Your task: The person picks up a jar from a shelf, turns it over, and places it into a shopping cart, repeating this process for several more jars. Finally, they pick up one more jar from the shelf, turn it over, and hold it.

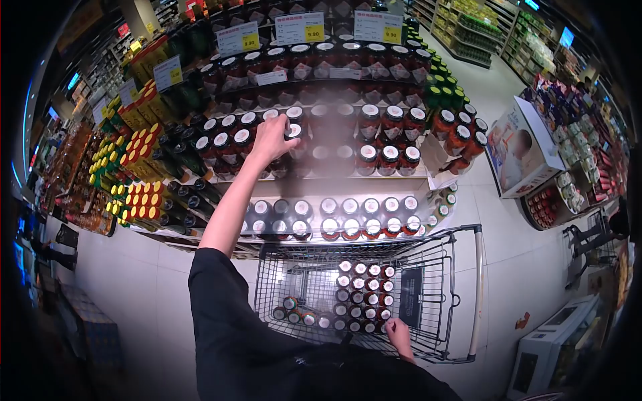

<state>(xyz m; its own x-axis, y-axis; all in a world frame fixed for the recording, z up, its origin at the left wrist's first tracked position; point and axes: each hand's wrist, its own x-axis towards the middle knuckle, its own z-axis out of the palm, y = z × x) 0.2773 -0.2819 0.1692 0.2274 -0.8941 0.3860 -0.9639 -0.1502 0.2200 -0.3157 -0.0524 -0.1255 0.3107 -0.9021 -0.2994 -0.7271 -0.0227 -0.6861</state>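
Note:
My left hand (273,139) reaches out to the middle shelf, its fingers curled round a dark jar with a white lid (293,131). Rows of similar white-lidded jars (369,120) stand on both sides of it. Below, a wire shopping cart (478,287) holds several white-lidded jars (358,283) set upright in rows, with more along its near side. Over the cart's near edge, my right hand (399,334) is closed beside the nearest jars; what its fingers hold, if anything, is too small to tell.
Lower-shelf jars (371,207) stand just beyond the cart. Yellow- and red-capped bottles (144,144) fill the shelves at left. A large white display box (525,150) stands at right, and a white cabinet (555,347) at lower right. Price cards (299,28) hang above.

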